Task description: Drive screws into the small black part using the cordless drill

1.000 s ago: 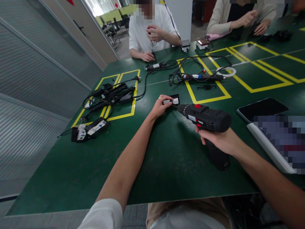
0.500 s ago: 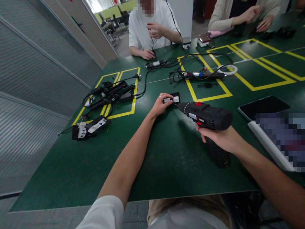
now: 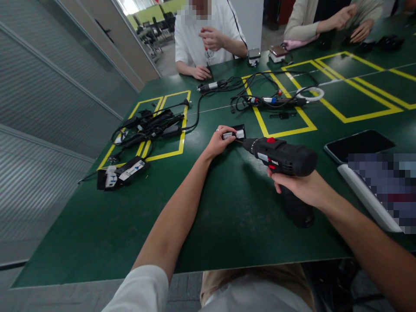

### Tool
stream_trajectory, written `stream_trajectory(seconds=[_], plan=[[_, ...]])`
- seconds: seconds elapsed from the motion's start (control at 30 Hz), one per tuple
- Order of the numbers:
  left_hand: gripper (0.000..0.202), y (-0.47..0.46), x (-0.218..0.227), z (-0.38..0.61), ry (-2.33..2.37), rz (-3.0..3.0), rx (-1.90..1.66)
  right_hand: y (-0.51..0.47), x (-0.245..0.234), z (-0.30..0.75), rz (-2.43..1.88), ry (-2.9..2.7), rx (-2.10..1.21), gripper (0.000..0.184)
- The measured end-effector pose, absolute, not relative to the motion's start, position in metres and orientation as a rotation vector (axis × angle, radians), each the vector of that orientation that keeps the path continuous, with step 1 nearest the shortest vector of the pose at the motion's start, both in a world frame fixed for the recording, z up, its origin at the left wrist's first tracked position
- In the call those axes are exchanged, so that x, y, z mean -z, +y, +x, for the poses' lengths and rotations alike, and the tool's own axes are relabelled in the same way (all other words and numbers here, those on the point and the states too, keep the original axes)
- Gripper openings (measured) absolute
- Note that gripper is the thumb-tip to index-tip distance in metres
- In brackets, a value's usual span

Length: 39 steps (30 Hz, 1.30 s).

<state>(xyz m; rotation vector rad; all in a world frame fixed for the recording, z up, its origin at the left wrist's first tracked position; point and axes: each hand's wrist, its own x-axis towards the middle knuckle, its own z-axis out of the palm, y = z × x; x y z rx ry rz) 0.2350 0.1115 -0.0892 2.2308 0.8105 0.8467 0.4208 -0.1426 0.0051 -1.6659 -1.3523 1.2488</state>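
My right hand (image 3: 289,184) is wrapped round the grip of a black cordless drill (image 3: 279,157) with red buttons. Its chuck points left, and the thin bit reaches a small black block with white labels (image 3: 240,132) lying on the green table (image 3: 227,216). The bit's tip meets the block's near side beside my left fingers; whether it sits in a hole or a screw is too small to tell. With its fingers closed over the block's left part, my left hand (image 3: 221,139) holds it against the tabletop.
Black cables and adapters (image 3: 156,125) lie on the left, with labelled black pieces (image 3: 121,173) nearer. An electric screwdriver (image 3: 276,102) and its cord lie beyond the block. A phone (image 3: 359,145) is at right. A co-worker in a white shirt (image 3: 182,39) holds a red-handled tool across the table.
Hands, drill and block stay nearly where they were. The view has shifted very slightly, and the co-worker opposite has barely moved.
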Motion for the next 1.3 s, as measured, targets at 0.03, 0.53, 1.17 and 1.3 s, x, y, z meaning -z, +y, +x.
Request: stream_trajectory(seconds=[0.03, 0.53, 1.17, 1.3], plan=[[0.025, 0.1116, 0.0892, 0.2349, 0.806, 2.227, -0.848, -0.1424, -0.0054, 0.4206, -1.670, -1.351, -1.247, 0.010], [0.025, 0.1122, 0.0885, 0.2342, 0.777, 2.187, -0.860, -0.1416, -0.0085, 0.4196, -1.737, -1.325, -1.224, 0.014], [0.024, 0.1132, 0.0896, 0.2337, 0.793, 2.202, -0.857, -0.1407, -0.0047, 0.4209, -1.665, -1.304, -1.235, 0.009], [0.025, 0.1129, 0.0894, 0.2336, 0.789, 2.198, -0.854, -0.1412, -0.0086, 0.4187, -1.717, -1.291, -1.237, 0.012]])
